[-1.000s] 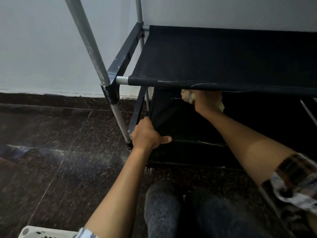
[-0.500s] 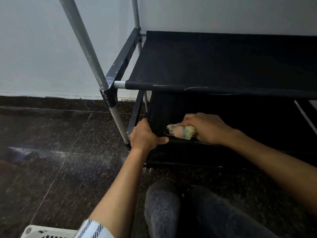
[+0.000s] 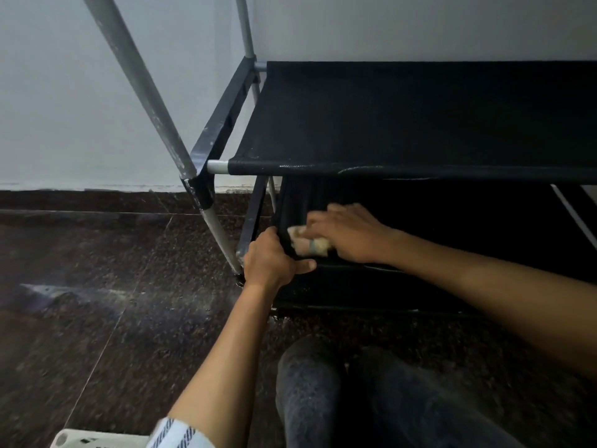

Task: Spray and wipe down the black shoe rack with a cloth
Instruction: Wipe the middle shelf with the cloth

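Note:
The black shoe rack (image 3: 420,124) stands against a pale wall, with black fabric shelves on grey metal poles. My left hand (image 3: 274,260) grips the front left corner of the lower shelf, thumb pointing right. My right hand (image 3: 349,232) presses a crumpled beige cloth (image 3: 308,244) onto the lower shelf just right of the left hand, fingers spread flat over it. The upper shelf overhangs both hands. No spray bottle is in view.
The floor (image 3: 97,302) is dark speckled stone with a pale smear at left. My knees in dark trousers (image 3: 355,399) are close to the rack's front. A white plastic basket rim (image 3: 97,439) shows at the bottom left. A slanted grey pole (image 3: 142,82) rises at left.
My right hand came out from under the upper shelf with the cloth, dropped to the lower shelf's front, then slid left toward the left hand. The left hand kept its grip.

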